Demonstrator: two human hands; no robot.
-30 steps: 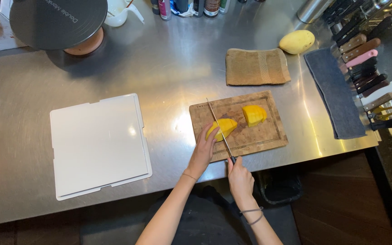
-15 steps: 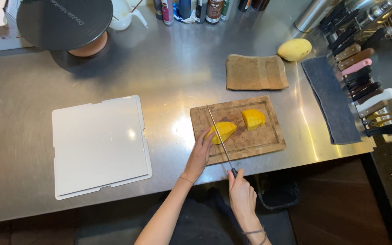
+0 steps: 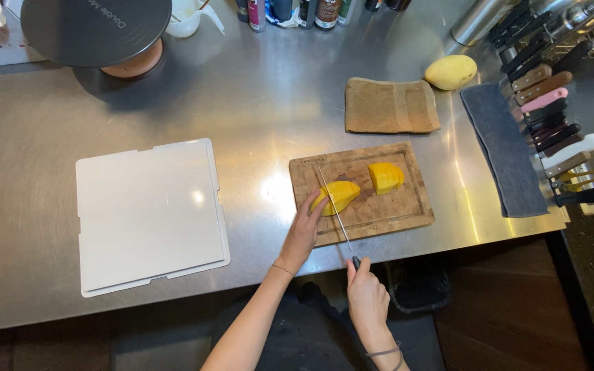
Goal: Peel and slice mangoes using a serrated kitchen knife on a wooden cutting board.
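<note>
The right hand [image 3: 367, 297] is closed round the dark handle of a long knife [image 3: 335, 209], and that handle is almost wholly buried in the fist, off the near edge of the steel counter [image 3: 269, 117]. The thin blade runs up across the wooden cutting board [image 3: 379, 213] and over a yellow mango piece [image 3: 338, 195]; whether the edge is actually in the flesh or just resting on it is hard to tell from here. The left hand [image 3: 302, 233] reaches in with fingers extended, fingertips pressed on the left end of that piece and hiding part of it. A second mango piece [image 3: 385, 176] sits apart to the right on the same board.

At the top the frame cuts off the round dark lid [image 3: 94, 27] and the bottles [image 3: 290, 12], and the knife rack [image 3: 551, 103] runs out at the right.

Compared with half a second ago, the right hand has drawn a little farther back towards the body; the left hand stays on the fruit.

A whole mango [image 3: 451, 71] lies beyond a folded brown cloth [image 3: 392, 106], a grey towel [image 3: 507, 148] beside it, and a white board [image 3: 149, 214] lies to the left.
</note>
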